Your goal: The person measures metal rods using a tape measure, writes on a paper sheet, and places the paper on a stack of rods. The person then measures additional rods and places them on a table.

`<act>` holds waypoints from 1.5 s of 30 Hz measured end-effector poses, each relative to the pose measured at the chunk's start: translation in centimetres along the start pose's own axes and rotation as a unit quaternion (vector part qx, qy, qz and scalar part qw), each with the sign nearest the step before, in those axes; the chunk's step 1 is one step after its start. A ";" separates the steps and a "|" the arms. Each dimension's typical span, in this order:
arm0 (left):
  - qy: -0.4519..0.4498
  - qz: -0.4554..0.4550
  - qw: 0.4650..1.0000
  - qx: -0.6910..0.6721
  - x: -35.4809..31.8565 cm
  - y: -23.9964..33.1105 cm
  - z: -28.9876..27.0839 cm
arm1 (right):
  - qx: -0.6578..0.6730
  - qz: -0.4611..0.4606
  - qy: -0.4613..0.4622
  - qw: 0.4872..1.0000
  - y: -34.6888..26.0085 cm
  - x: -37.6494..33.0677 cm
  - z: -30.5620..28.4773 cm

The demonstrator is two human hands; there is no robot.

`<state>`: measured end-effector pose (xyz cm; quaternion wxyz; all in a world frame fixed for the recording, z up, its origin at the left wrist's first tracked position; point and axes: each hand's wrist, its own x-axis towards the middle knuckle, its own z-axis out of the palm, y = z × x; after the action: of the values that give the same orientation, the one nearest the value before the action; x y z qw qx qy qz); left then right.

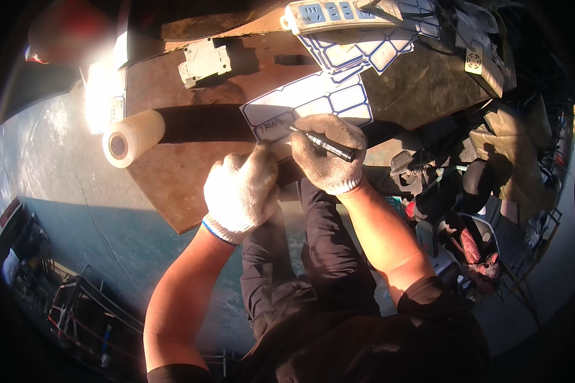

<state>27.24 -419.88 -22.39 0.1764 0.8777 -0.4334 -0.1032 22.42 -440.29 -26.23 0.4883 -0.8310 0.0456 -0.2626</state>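
Observation:
My right hand (pixel 329 150), in a white knit work glove, is closed around a black marker pen (pixel 329 145). Its tip end points to the left, over a sheet of white labels with blue borders (pixel 348 102). Dark handwriting shows on the label just left of the pen. My left hand (pixel 241 191), gloved the same way, is closed, with thumb and forefinger at the sheet's near-left corner. The sheet lies on a brown table board (pixel 179 185). My right hand hides the sheet's near-middle part.
Left of the sheet lies a roll of clear film (pixel 134 137), with a white circuit breaker (pixel 204 62) farther back. A white power strip (pixel 338 16) rests on more label sheets (pixel 386 54). Right of the board stand a cardboard box (pixel 508 150) and a bin of mixed items (pixel 469 242).

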 end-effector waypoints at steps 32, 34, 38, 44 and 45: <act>-0.006 0.000 1.000 0.008 0.3 0.2 -0.2 | -0.003 0.063 0.013 0.998 -0.5 -0.6 -0.6; 0.000 0.001 1.000 0.006 0.2 0.2 -0.2 | -0.008 0.019 -0.006 1.000 -0.3 -0.4 -1.0; -0.006 -0.003 1.000 -0.005 0.1 0.1 0.1 | -0.008 -0.056 -0.051 0.997 0.4 -0.1 -1.2; -0.025 -0.011 1.000 -0.001 0.2 0.1 -0.1 | -0.025 -0.074 -0.078 0.994 -0.2 0.1 -1.2; -0.022 -0.007 1.000 -0.004 0.1 0.1 -0.1 | -0.025 -0.079 -0.078 0.994 -0.1 0.1 -1.2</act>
<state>27.29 -420.03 -22.27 0.1694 0.8774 -0.4309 -0.1255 21.90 -441.17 -25.62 0.4474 -0.8618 -0.0517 -0.2333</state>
